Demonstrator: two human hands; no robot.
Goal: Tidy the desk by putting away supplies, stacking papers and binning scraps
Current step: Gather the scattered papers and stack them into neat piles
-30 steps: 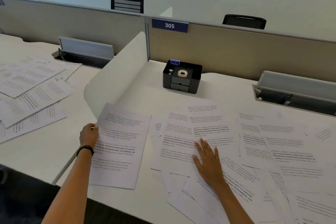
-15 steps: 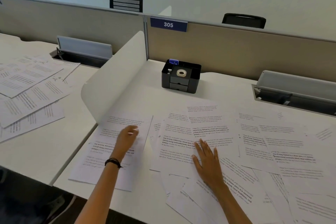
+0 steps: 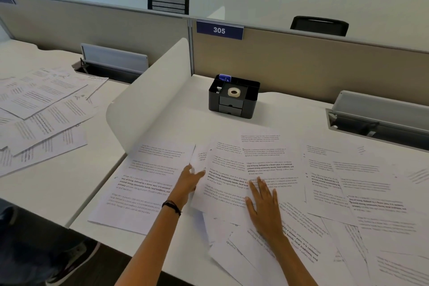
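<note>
The likeliest slip is a dragged pile. The right hand (image 3: pixel 263 204) lies flat, fingers straight and spread, on the overlapping sheets. If it presses on the same printed sheet (image 3: pixel 222 183) that the left hand (image 3: pixel 189 181) is taking, that sheet could crease or tear at its edge, or pull its neighbours askew. If it presses too lightly, several pages may slide together. The loose sheets at the front edge (image 3: pixel 243 253) reach the lip of the desk (image 3: pixel 185 123), and a sideways sweep could push them off onto the floor.

The left hand pinches the left edge of the printed sheet, thumb on top, and that edge looks slightly lifted. The right hand rests just to the right, on the lower part of the same cluster. A single page (image 3: pixel 144 183) lies flat just left of the left hand, beside the white divider panel (image 3: pixel 151 100). It seems the place where the stack is forming. More scattered sheets (image 3: pixel 348 193) spread well to the right of both hands. The black organiser (image 3: pixel 233 97) with its tape roll (image 3: pixel 233 92) stands at the back, well apart from them.
</note>
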